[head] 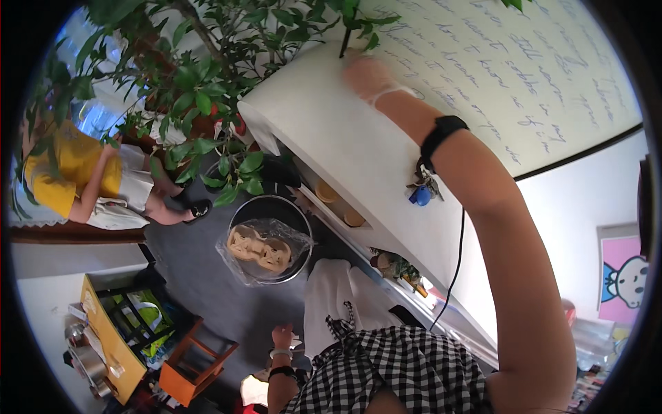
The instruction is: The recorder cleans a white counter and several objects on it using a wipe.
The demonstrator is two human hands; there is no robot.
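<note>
My right hand point(364, 75), blurred, reaches out over a white cabinet top point(331, 103). Its fingers are near a thin dark stick point(345, 44) below some leaves; whether they grip it cannot be made out. Beside that forearm is a bunch of keys with a blue fob point(421, 195). Down at my side is my left hand point(282, 336), with a small white thing point(295, 341) showing beside it; I cannot tell whether it is held. In front of me on the floor, a round bin point(309, 227) bears a moulded pulp cup carrier point(259, 249) in clear plastic.
A leafy plant point(194, 93) overhangs the cabinet's far end. A panel with handwriting point(496, 77) stands behind the cabinet top. A person in a yellow shirt point(72, 165) sits at the left. Nearer are an orange wooden stool point(178, 380) and a yellow-topped table point(126, 375) with metal pots.
</note>
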